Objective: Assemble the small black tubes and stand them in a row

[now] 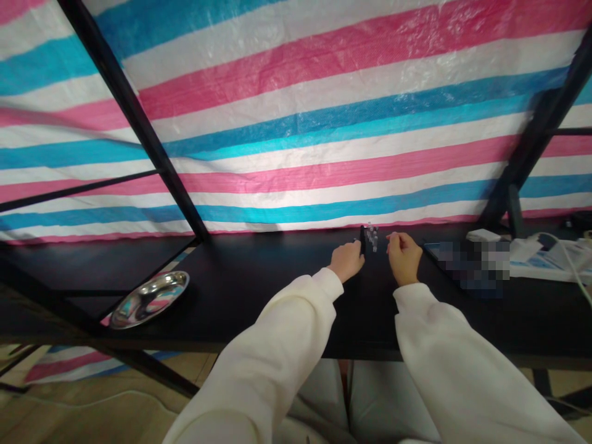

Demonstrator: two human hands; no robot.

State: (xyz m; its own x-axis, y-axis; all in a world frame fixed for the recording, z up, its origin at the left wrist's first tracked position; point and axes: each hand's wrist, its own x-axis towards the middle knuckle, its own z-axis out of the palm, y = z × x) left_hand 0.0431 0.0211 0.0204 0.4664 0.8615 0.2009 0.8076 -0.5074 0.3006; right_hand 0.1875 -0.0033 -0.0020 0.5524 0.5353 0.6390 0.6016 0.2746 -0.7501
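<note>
My left hand [346,260] is closed round a narrow black upright object [362,239], whose kind I cannot make out. Just right of it, close to the striped sheet, is a small cluster of clear, glassy pieces [372,237]. It may be touching the black object; I cannot tell whether it hangs from it or lies behind. My right hand [405,258] is a short way to the right of the clear pieces, its fingers curled with thumb and forefinger drawn together. Whatever those fingertips hold, if anything, is too small to see.
A shiny oval metal dish [121,316] sits at the left end of the black table [259,277]. To the right lie a dark flat device [456,274], partly blurred out, and a white power strip [531,270] with a cable. Black frame posts [139,126] stand before the striped sheet [300,142].
</note>
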